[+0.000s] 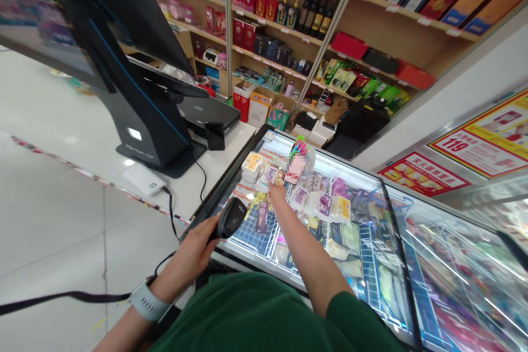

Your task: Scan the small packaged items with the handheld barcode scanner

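Observation:
My left hand (208, 236) is wrapped around a black handheld barcode scanner (232, 218), its head pointing toward the glass freezer top. A dark cable runs down from the scanner past my wrist. Farther out, my right hand (278, 182) is closed at a small clear pack with a purple label (268, 174) above the freezer's glass; its fingertips are small and partly hidden. Left of that hand sits a stack of clear packs with a yellow label on top (251, 164). To its right lies a row of similar packs (319, 203) with purple and yellow labels. Beyond, pink and green items (300, 147) are partly blurred.
The freezer (350, 170) holds wire baskets of bagged goods. At left, a white counter (237, 146) carries a monitor stand (152, 121), a black box (215, 136) and a white device (144, 180) with a cable. Stocked shelves (284, 27) stand behind.

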